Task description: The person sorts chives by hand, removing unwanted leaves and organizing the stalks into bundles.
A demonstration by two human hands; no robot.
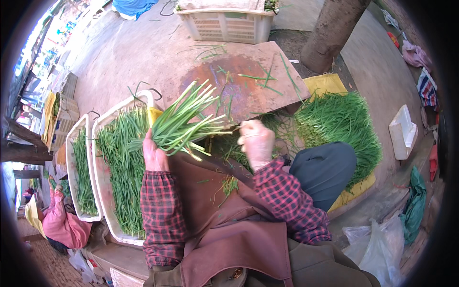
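My left hand (154, 155) is closed round a bunch of green chives (184, 122), with their pale cut ends fanned out toward the upper right. To the right of those ends is my right hand (256, 142), its fingers pinched together. It seems to wear a thin glove, and whatever it pinches is too small to make out. A brown apron (205, 186) covers my lap, with a few loose yellowish leaf scraps (230, 185) lying on it. Trimmed leaves (236, 149) are heaped below and behind my hands.
White crates of chives (126, 167) stand at my left, and a big chive pile (342, 134) lies on yellow sacking at my right. Ahead are a low board (191, 71) with scraps, a pale crate (224, 26) and a tree trunk (334, 36). A person in pink (67, 227) works far left.
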